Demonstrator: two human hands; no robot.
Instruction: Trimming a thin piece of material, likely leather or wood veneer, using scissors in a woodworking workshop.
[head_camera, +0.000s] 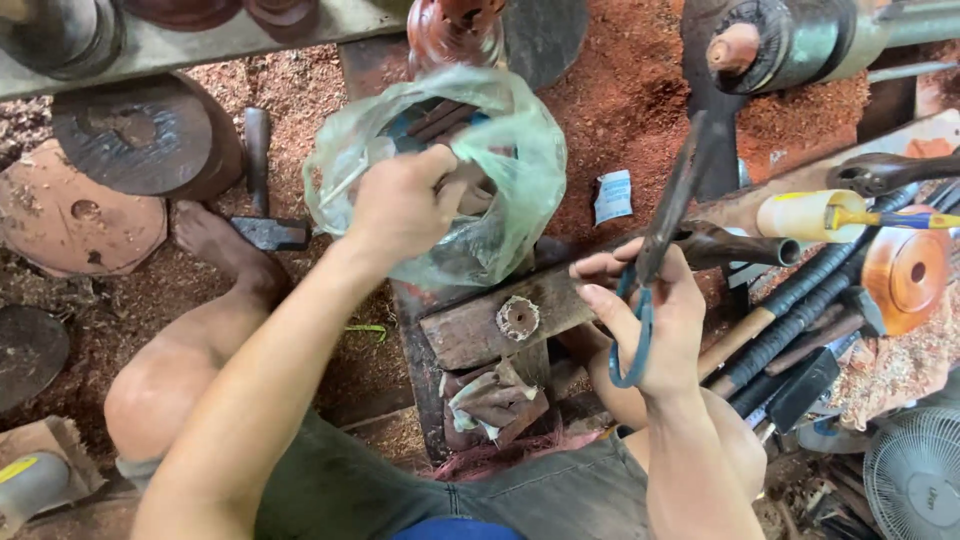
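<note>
My left hand (405, 205) grips the rim of a thin green plastic bag (520, 160) and holds it open; dark pieces lie inside the bag. My right hand (650, 320) holds a pair of scissors (660, 230) with blue handle loops, the dark blades pointing up and away. Between my hands lies a worn wooden block (480, 325) with a round metal stud in it. My bare knees and foot rest on sawdust below the bag.
Red sawdust (620, 90) covers the floor. Round wooden discs (130, 135) lie at the left beside a hammer (262, 190). Long-handled turning tools (800, 300), a glue bottle (810, 215) and an orange turned piece (905, 270) crowd the right. A lathe part (780, 45) sits top right; a fan (915, 470) stands bottom right.
</note>
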